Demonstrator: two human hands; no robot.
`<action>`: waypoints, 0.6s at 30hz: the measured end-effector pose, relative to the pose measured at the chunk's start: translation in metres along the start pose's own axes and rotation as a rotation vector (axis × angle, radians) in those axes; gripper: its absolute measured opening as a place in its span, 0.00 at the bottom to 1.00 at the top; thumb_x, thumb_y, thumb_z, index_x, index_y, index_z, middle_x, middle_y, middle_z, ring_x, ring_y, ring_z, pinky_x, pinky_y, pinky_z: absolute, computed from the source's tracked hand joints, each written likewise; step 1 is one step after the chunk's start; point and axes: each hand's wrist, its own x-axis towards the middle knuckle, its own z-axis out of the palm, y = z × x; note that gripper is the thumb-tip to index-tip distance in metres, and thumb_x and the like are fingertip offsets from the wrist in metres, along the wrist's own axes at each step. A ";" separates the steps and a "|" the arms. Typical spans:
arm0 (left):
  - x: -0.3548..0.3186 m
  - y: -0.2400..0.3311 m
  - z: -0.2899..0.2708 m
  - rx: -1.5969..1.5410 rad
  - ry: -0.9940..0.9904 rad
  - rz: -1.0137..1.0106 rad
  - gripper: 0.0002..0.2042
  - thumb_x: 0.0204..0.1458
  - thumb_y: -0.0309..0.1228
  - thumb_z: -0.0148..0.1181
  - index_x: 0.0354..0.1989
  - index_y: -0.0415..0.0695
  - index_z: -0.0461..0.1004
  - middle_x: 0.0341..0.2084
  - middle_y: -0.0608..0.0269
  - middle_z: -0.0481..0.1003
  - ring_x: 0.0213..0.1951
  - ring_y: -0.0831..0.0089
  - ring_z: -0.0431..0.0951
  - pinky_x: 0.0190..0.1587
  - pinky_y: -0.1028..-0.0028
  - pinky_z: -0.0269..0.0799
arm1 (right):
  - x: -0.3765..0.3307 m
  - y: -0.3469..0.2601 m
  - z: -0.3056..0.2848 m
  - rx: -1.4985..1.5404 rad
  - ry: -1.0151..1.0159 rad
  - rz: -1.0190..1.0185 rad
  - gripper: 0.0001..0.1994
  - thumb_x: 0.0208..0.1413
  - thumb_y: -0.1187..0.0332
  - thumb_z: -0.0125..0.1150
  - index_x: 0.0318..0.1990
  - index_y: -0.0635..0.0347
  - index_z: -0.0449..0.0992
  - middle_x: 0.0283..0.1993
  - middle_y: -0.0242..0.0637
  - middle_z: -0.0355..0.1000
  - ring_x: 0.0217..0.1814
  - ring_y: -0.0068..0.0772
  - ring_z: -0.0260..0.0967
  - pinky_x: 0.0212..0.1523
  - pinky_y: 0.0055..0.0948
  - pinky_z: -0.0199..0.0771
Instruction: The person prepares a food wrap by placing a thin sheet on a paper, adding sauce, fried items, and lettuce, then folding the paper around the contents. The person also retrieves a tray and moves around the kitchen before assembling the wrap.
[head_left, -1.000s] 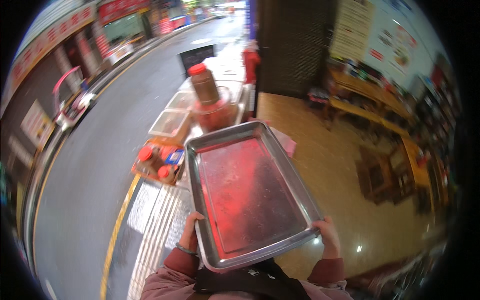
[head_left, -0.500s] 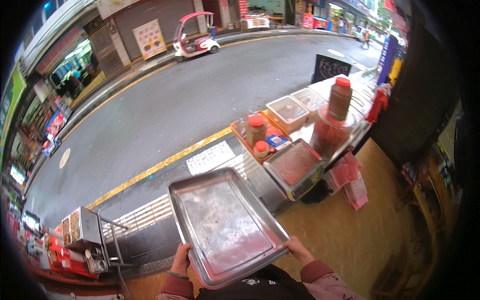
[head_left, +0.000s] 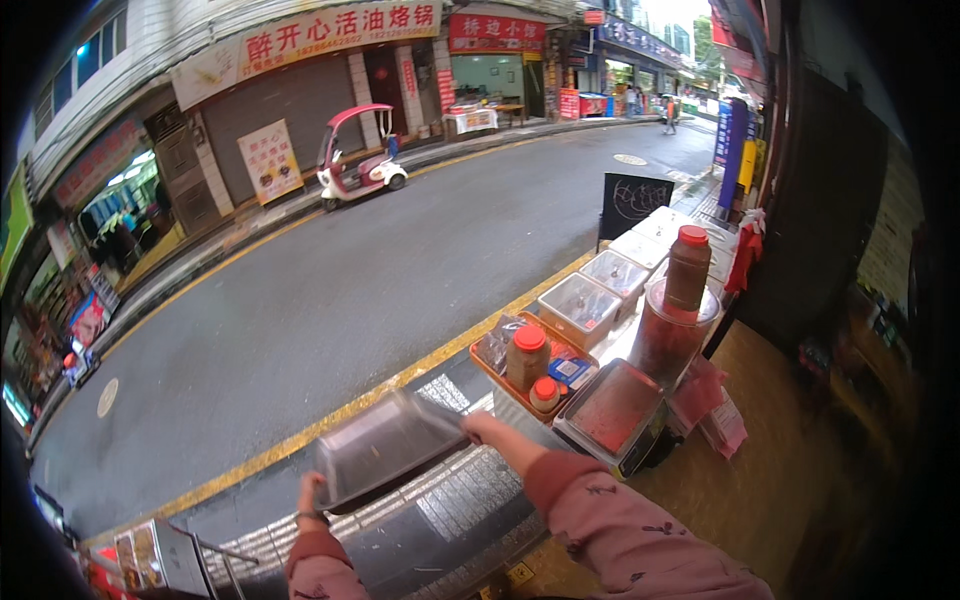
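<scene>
Left hand (head_left: 312,492) | right hand (head_left: 483,428) | both grip metal tray (head_left: 385,445)

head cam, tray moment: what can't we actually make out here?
- Metal tray, head view: tilted away, so its inner surface is barely visible; any contents cannot be told.
- Left hand: fingers hidden behind the tray's edge.
- Right hand: fingertips hidden by the tray's rim.
- Clear lidded bins: contents too small and blurred.
- Lower left corner: cut off by the fisheye rim.
</scene>
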 end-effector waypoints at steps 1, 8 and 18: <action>0.026 0.040 0.001 0.014 -0.012 0.148 0.09 0.42 0.37 0.47 0.16 0.49 0.68 0.16 0.68 0.66 0.22 0.74 0.65 0.27 0.73 0.62 | 0.033 -0.038 -0.009 0.347 0.148 0.185 0.10 0.38 0.72 0.49 0.10 0.64 0.67 0.09 0.41 0.61 0.09 0.32 0.58 0.09 0.32 0.54; 0.058 0.131 0.021 0.038 -0.055 0.059 0.09 0.40 0.40 0.48 0.16 0.52 0.69 0.17 0.72 0.65 0.24 0.75 0.63 0.32 0.76 0.60 | 0.072 -0.082 -0.035 0.129 0.254 0.198 0.10 0.38 0.70 0.49 0.17 0.68 0.73 0.15 0.46 0.67 0.14 0.40 0.65 0.14 0.36 0.62; -0.061 -0.180 0.000 -0.053 -0.036 -0.760 0.05 0.28 0.31 0.51 0.10 0.44 0.66 0.14 0.59 0.69 0.18 0.62 0.67 0.24 0.67 0.65 | -0.098 0.179 0.060 0.436 0.066 0.918 0.07 0.38 0.77 0.53 0.13 0.60 0.66 0.10 0.39 0.59 0.11 0.33 0.61 0.13 0.33 0.64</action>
